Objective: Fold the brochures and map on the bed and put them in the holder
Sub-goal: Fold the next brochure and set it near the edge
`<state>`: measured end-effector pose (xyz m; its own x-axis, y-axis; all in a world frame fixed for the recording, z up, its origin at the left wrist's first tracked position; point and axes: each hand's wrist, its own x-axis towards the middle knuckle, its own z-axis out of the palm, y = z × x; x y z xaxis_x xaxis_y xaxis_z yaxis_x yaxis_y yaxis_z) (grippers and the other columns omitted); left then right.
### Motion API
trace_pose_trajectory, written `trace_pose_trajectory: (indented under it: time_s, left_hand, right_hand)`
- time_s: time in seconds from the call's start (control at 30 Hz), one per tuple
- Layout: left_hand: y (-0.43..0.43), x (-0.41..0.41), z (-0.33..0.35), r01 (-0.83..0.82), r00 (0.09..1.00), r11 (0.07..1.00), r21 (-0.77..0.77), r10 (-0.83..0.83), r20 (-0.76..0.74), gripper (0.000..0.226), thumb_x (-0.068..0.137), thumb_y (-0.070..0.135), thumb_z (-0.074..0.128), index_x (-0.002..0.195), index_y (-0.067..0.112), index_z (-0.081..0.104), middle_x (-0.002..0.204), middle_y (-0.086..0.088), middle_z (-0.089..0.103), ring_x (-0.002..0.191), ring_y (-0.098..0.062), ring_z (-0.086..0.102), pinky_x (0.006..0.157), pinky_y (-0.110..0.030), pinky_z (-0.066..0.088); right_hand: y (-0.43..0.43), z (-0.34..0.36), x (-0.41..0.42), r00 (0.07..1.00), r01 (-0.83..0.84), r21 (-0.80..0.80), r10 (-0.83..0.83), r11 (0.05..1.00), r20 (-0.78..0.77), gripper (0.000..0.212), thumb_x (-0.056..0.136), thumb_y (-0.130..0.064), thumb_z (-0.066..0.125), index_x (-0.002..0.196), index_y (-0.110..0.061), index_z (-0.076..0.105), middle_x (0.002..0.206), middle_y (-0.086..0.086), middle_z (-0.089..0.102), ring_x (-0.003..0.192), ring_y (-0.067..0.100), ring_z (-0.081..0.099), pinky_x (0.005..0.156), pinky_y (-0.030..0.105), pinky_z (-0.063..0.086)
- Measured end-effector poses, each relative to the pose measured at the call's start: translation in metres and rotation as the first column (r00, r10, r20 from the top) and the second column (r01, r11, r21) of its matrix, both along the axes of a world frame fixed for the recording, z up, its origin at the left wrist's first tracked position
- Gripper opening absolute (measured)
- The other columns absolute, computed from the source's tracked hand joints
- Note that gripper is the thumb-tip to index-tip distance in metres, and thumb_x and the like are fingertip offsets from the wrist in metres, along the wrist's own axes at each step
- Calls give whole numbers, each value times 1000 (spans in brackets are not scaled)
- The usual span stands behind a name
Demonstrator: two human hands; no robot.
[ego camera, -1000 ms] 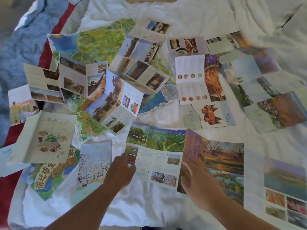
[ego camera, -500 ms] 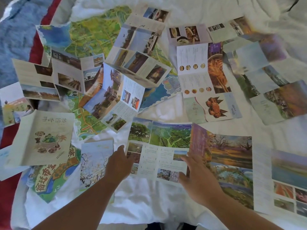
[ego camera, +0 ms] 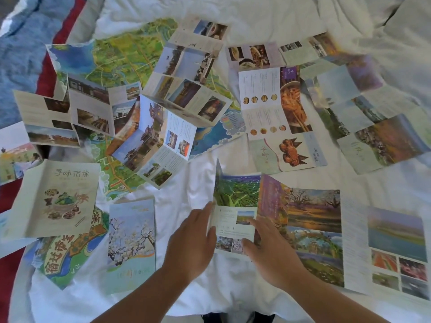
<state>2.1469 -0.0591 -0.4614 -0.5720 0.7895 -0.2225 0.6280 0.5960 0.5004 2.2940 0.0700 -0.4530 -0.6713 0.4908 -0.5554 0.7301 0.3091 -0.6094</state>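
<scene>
1 map (ego camera: 121, 50), upper left. Roughly 9 brochures (ego camera: 272, 101); overlaps and right-side blur muddy the count. 2 hands: left hand (ego camera: 191, 243), right hand (ego camera: 272, 252).

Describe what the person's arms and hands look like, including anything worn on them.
The left forearm and right forearm are bare as far as the picture's bottom edge; no sleeve shows. The left hand and right hand are bare too: no glove, ring, watch or bracelet is visible.
</scene>
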Motion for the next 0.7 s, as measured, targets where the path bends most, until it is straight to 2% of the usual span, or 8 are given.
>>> trace_pose_trajectory:
  time_s: [0.1,0.2,0.3,0.37,0.47,0.57,0.7]
  left_hand:
    - [9,15,1,62,998,998,-7,-62,14,58,100,33,38,153,33,13,134,11,44,112,-10,52,85,-29,48]
    - [16,25,1,82,995,997,-4,-82,56,58,100,34,39,152,38,12,136,15,43,114,-10,52,88,-30,48]
    - [21,34,-2,92,992,996,-15,-90,91,55,100,36,39,151,38,17,142,16,41,123,-9,48,93,-28,46]
    - [25,40,-6,102,990,993,-55,-96,104,55,100,39,38,151,33,18,149,14,36,132,-9,41,99,-28,42]
    - [30,50,-11,128,985,986,-107,-113,133,62,99,45,39,153,30,12,154,10,30,140,-11,32,103,-27,37]
    - [38,59,-16,126,981,980,-152,-101,166,69,97,51,40,154,28,10,158,7,25,145,-15,25,109,-33,36]
    - [51,70,-23,89,982,973,-211,-50,185,74,95,58,40,154,23,11,160,0,20,147,-20,19,110,-40,37]
  right_hand:
    - [0,1,2,999,29,-33,-29,999,14,49,96,-47,42,141,-28,40,129,-9,46,111,12,52,92,34,48]
    - [1,0,5,998,52,-52,-50,997,48,53,97,-51,39,144,-25,37,135,-6,48,118,14,51,100,36,43]
    - [1,-1,10,996,85,-81,-81,993,47,38,99,-47,39,126,-21,46,114,-6,54,100,10,54,91,36,46]
    - [2,0,12,994,103,-91,-100,990,44,32,100,-44,39,117,-19,49,108,-3,55,100,13,54,87,34,44]
    - [4,1,16,994,104,-104,-100,989,42,38,101,-43,39,128,-16,47,124,2,53,118,17,50,91,31,39]
    - [8,1,20,992,122,-125,-121,985,15,32,101,-40,40,127,-26,48,118,-5,54,114,12,51,94,31,42]
    - [14,2,32,991,133,-126,-134,983,4,43,100,-42,38,141,-29,42,136,-10,49,125,10,46,106,35,39]
